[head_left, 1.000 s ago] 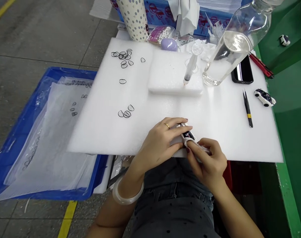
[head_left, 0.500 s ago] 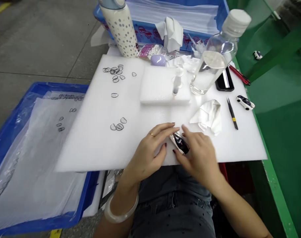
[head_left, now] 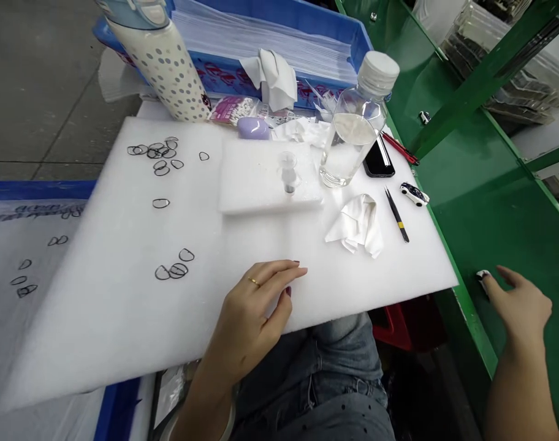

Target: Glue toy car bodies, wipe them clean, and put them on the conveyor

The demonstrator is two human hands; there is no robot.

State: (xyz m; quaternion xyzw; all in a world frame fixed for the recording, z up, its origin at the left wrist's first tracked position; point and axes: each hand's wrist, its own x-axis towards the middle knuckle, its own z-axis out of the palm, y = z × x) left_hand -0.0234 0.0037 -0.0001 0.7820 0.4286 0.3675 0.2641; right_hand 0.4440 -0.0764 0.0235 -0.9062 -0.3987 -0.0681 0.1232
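Observation:
My left hand (head_left: 254, 309) is over the front of the white foam board (head_left: 100, 331), fingers stretched out and holding nothing. Out to the right, my right hand (head_left: 521, 303) is above the green surface with a small white-and-dark toy car (head_left: 482, 275) at its fingertips. Most of that car is hidden by the fingers. On the board's right side lie another toy car (head_left: 414, 194), black tweezers (head_left: 396, 214) and a crumpled white cloth (head_left: 357, 226). Thin black rings (head_left: 177, 270) are scattered over the board's left part.
A foam block (head_left: 261, 177) with a small syringe-like piece (head_left: 289, 174) sits mid-board. Behind stand a clear bottle (head_left: 350, 135), a dotted tumbler (head_left: 169, 70) and a blue bin (head_left: 362, 43). A phone (head_left: 379, 158) and red pen (head_left: 400, 149) lie right. A green post (head_left: 472, 86) rises beyond.
My right hand has moved from the board's front to the green surface at right, taking the toy car along. My left hand stays over the board. The view has turned right.

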